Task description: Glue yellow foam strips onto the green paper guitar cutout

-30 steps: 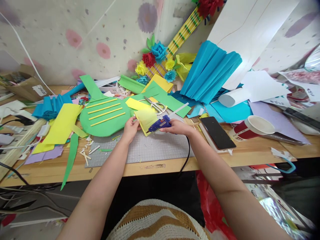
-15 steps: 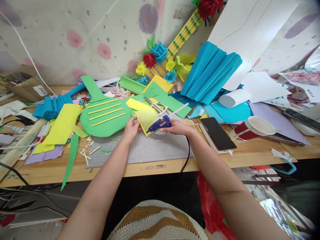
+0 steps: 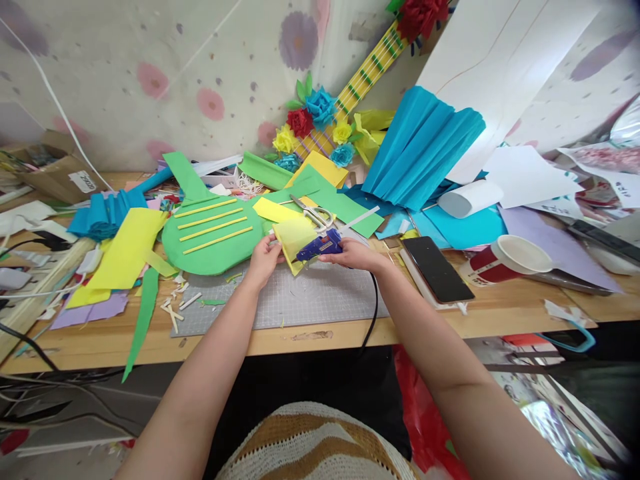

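My left hand (image 3: 265, 260) pinches the left edge of a yellow paper piece (image 3: 293, 239), held tilted above the grey cutting mat (image 3: 320, 300). In my right hand (image 3: 353, 255) is a blue glue gun (image 3: 320, 245), its nozzle against or just over the lower part of the yellow paper; I cannot tell if they touch. A clear glue stick (image 3: 361, 217) pokes out of the gun's back, and a black cord (image 3: 375, 313) hangs down. Just behind the paper lie scissors (image 3: 316, 212). To the left rests a green guitar-shaped cutout (image 3: 215, 257) with yellow strips on it.
A phone (image 3: 437, 269) and a paper cup (image 3: 517, 257) stand right of my right hand. Blue crepe paper (image 3: 423, 147) leans at the back, near a flower-decorated paper guitar (image 3: 363, 80). Yellow paper (image 3: 127, 247), white scraps (image 3: 175, 310) and cables crowd the left side.
Both hands stay nearly in place. The yellow paper's lower edge has tilted slightly under the glue gun's nozzle; the whole view has shifted a little.
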The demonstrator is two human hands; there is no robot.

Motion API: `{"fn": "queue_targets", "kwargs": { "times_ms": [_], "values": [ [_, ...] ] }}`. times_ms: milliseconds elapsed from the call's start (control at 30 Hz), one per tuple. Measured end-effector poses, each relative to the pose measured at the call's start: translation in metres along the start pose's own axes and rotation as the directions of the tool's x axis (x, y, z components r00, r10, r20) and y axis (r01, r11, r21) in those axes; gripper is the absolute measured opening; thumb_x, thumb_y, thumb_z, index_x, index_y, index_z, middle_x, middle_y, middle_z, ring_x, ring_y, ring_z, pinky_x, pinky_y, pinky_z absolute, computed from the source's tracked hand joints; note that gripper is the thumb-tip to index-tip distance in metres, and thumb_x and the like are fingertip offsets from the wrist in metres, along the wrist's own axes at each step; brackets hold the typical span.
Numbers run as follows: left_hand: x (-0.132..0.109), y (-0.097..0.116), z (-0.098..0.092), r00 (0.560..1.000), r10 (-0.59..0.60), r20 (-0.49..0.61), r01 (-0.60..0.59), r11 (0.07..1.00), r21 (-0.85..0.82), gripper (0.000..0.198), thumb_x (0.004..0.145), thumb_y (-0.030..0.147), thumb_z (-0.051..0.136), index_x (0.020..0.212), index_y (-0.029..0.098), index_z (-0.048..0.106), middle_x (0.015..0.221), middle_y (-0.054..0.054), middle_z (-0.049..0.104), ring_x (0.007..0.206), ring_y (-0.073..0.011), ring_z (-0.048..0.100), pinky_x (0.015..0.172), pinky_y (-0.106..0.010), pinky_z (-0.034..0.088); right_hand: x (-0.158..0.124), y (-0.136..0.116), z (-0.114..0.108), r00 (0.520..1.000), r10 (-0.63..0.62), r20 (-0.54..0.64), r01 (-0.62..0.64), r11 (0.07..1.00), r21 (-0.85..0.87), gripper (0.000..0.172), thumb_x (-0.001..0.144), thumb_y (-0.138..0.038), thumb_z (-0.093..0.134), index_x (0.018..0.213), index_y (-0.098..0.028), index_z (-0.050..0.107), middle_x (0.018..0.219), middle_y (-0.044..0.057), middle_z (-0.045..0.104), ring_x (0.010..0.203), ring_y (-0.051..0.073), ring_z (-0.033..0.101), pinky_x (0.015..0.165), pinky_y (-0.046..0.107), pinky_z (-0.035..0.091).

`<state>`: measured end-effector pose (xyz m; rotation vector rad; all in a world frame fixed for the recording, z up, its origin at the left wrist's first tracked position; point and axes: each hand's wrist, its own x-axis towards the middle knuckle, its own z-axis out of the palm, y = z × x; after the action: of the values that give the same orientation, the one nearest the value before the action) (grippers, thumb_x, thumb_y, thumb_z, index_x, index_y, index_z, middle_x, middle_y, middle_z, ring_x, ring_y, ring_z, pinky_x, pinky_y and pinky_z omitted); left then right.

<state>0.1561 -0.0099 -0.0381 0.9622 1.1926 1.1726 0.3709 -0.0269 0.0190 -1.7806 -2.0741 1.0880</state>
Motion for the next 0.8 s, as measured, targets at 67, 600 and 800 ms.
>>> {"fn": "queue_targets", "kwargs": {
  "times_ms": [67, 600, 800],
  "values": [
    [0.0004, -0.0006, -0.0001, 1.000, -0.001, 0.003, 0.001, 1.000, -0.009, 0.021, 0.080, 0.020, 0.055, 0.101, 0.013, 0.054, 0.069, -0.003, 0.068, 0.065, -0.0145, 0.066, 0.064, -0.028, 0.054, -0.0001, -0.0002, -0.0003, 1.000, -0.005, -0.010, 0.005, 1.000, -0.001, 0.056, 0.059, -0.071, 0.059, 0.072, -0.017, 0.058, 0.055, -0.001, 0.050, 0.056, 0.012, 0.047, 0.052, 0.024, 0.034],
    [-0.0006, 0.0004, 0.0007, 0.999, -0.006, 0.046, 0.007, 1.000, -0.018, 0.023, 0.077, 0.024, 0.062, 0.097, 0.015, 0.055, 0.066, 0.000, 0.068, 0.062, -0.0124, 0.066, 0.060, -0.024, 0.054, 0.0001, -0.0037, -0.0015, 0.998, -0.014, -0.063, 0.013, 1.000, -0.017, 0.055, 0.062, -0.071, 0.056, 0.074, -0.017, 0.059, 0.054, -0.002, 0.046, 0.056, 0.012, 0.044, 0.052, 0.025, 0.032],
    [-0.0014, 0.0007, 0.0016, 0.999, -0.014, 0.052, 0.014, 1.000, 0.006, 0.022, 0.079, 0.021, 0.058, 0.099, 0.015, 0.055, 0.069, -0.002, 0.069, 0.065, -0.0143, 0.066, 0.064, -0.027, 0.054, 0.0016, -0.0048, -0.0020, 0.997, 0.018, -0.078, -0.019, 1.000, -0.008, 0.054, 0.060, -0.071, 0.057, 0.068, -0.018, 0.054, 0.056, 0.000, 0.048, 0.059, 0.014, 0.047, 0.054, 0.026, 0.034]
  ]
}}
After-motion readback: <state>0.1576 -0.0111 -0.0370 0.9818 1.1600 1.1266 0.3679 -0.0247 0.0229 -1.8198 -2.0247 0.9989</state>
